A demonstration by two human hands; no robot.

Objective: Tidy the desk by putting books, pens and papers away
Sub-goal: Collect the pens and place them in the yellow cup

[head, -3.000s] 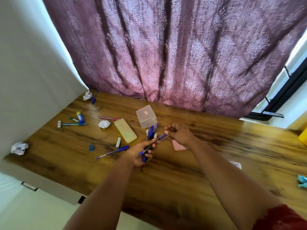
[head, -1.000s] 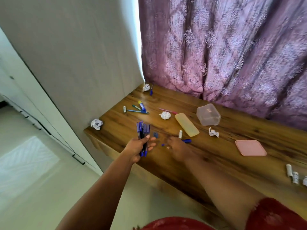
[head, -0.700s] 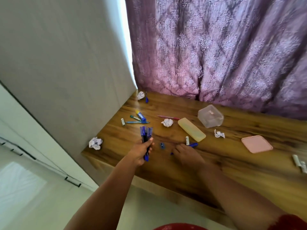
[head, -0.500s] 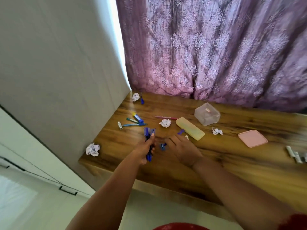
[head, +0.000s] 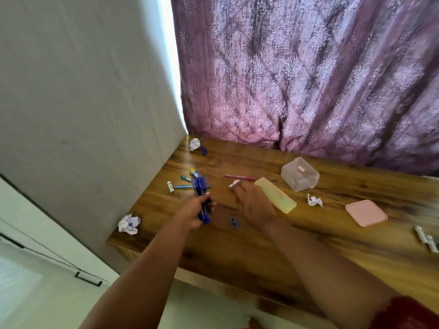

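Observation:
My left hand (head: pixel 196 212) grips a bundle of blue pens (head: pixel 200 189) upright over the left part of the wooden desk (head: pixel 261 252). My right hand (head: pixel 255 207) hovers just right of it, fingers stretched out and blurred, the fingertips at a small crumpled paper (head: pixel 235 184). Loose on the desk lie a pink pen (head: pixel 240 177), a teal pen (head: pixel 183 186), a blue pen (head: pixel 203 148) and a small blue cap (head: pixel 234 222). More paper balls sit at the back corner (head: pixel 194 144), the left edge (head: pixel 129 223) and mid-desk (head: pixel 314 201).
A yellow pencil case (head: pixel 276 198) lies beside my right hand. A clear plastic box (head: pixel 299 174) stands behind it and its pink lid (head: pixel 365 213) lies to the right. White markers (head: pixel 425 238) lie at the far right. A wall borders the desk's left, a purple curtain its back.
My right hand left the spot where a blue pen lay and moved forward to the crumpled paper; that pen is gone from the desk. My left hand keeps its bundle.

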